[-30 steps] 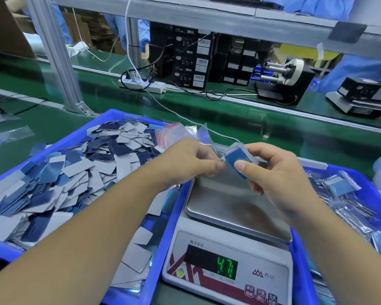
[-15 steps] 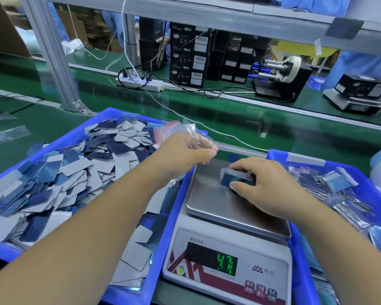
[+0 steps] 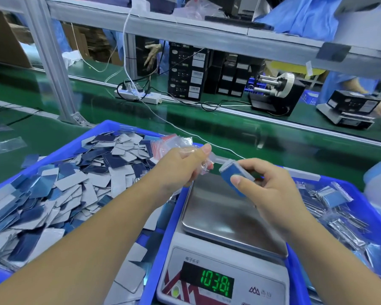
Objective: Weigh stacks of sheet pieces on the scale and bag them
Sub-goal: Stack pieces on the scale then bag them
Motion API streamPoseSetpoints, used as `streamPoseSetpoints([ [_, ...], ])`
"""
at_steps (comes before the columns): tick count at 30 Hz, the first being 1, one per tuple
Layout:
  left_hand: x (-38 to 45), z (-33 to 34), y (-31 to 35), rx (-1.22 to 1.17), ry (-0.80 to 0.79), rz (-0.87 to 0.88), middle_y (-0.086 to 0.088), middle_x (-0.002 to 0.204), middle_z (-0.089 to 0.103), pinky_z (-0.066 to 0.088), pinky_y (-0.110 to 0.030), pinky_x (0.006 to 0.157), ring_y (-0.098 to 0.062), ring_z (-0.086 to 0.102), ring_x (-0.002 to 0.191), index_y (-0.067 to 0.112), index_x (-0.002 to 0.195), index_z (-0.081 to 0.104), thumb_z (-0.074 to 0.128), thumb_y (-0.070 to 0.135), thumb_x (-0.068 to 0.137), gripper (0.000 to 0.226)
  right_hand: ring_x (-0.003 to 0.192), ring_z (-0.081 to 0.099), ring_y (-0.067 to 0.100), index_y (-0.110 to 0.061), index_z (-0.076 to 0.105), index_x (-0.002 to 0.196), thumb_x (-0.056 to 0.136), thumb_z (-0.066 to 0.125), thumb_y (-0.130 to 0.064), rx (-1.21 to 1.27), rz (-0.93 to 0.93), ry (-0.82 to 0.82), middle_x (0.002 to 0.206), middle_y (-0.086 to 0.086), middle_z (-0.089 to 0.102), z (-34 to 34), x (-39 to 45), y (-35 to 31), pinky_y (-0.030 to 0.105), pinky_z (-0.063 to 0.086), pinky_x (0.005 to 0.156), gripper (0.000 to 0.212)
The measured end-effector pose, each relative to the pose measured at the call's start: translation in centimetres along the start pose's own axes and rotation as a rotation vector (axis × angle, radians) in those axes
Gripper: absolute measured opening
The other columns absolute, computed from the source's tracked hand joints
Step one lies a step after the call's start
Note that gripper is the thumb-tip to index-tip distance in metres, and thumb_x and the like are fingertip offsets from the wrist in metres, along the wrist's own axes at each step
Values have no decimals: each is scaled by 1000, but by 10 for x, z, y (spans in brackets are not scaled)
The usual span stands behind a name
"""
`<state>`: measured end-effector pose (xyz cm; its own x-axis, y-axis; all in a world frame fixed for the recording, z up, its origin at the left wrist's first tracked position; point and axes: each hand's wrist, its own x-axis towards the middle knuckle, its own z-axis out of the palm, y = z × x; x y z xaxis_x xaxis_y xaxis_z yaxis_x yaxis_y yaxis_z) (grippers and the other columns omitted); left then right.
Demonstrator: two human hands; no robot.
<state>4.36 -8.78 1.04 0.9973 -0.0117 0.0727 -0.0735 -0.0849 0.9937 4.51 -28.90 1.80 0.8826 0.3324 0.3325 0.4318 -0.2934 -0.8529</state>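
Observation:
My right hand (image 3: pixel 271 190) pinches a blue-faced stack of sheet pieces (image 3: pixel 233 176) in the air above the far edge of the scale's steel pan (image 3: pixel 227 214). Just left of the stack, my left hand (image 3: pixel 183 164) grips a clear plastic bag (image 3: pixel 204 162) at the pan's far left corner. Nothing lies on the pan. The scale's green display (image 3: pixel 216 281) shows digits. Loose blue and grey sheet pieces (image 3: pixel 59 190) fill the blue tray (image 3: pixel 101 128) on the left.
A second blue tray (image 3: pixel 372 208) on the right holds filled bags (image 3: pixel 339 199). Empty red-topped bags (image 3: pixel 163 142) lie at the left tray's far corner. Beyond run a green conveyor belt (image 3: pixel 251 137), a white power strip (image 3: pixel 139 95), black boxes and a tape dispenser (image 3: pixel 277 84).
My right hand has lifted the stack off the pan, where it was pressed half a second ago. The display reading changed from 47 to a larger number. My left hand stays with the bag.

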Motion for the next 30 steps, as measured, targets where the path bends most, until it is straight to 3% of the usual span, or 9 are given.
streamPoseSetpoints([
  [6,-5,4,3,-24,-44,-10,9,56,49,33,-18,49,-6,37,47,31,71,75,57,75,71,47,48,51,1,-39,71,93,79,67,-25,110,13,-1,68,-18,66,3,-1,-2,7,37,50,20],
  [10,-6,7,4,-47,-72,-9,7,54,47,30,-21,50,-9,36,50,31,61,68,56,63,82,40,47,52,0,-41,70,95,79,68,-25,119,34,-20,66,-19,65,8,-2,-1,6,37,49,23],
  [13,-8,8,5,-64,-86,-14,9,52,52,32,-18,47,-9,38,48,28,65,67,55,59,84,38,46,53,1,-47,70,92,81,70,-23,89,34,0,67,-20,66,10,-3,-2,7,38,48,26],
  [17,-10,5,5,-84,-170,7,10,55,58,33,-15,49,-7,41,51,33,70,74,61,43,93,28,45,51,2,-32,72,91,89,71,-6,95,63,40,73,-16,69,11,-2,-2,10,38,47,26],
  [21,-10,4,5,-150,-235,13,9,70,64,33,-17,51,-7,42,55,37,80,77,66,28,83,15,41,40,12,-31,73,91,91,67,-5,234,106,68,75,-7,68,12,-2,-3,21,32,39,27],
  [25,-9,5,3,-137,-201,28,6,69,61,34,-20,53,-8,43,56,38,81,76,71,27,79,12,42,38,12,-31,73,91,92,67,-4,278,121,47,80,-6,70,12,-2,-2,22,31,40,27],
  [30,-6,5,2,-236,-180,1,6,62,58,34,-19,50,-9,43,53,31,75,75,79,16,74,16,49,52,1,-32,73,95,89,70,-2,218,71,17,84,-8,72,10,-2,-2,8,39,50,31],
])
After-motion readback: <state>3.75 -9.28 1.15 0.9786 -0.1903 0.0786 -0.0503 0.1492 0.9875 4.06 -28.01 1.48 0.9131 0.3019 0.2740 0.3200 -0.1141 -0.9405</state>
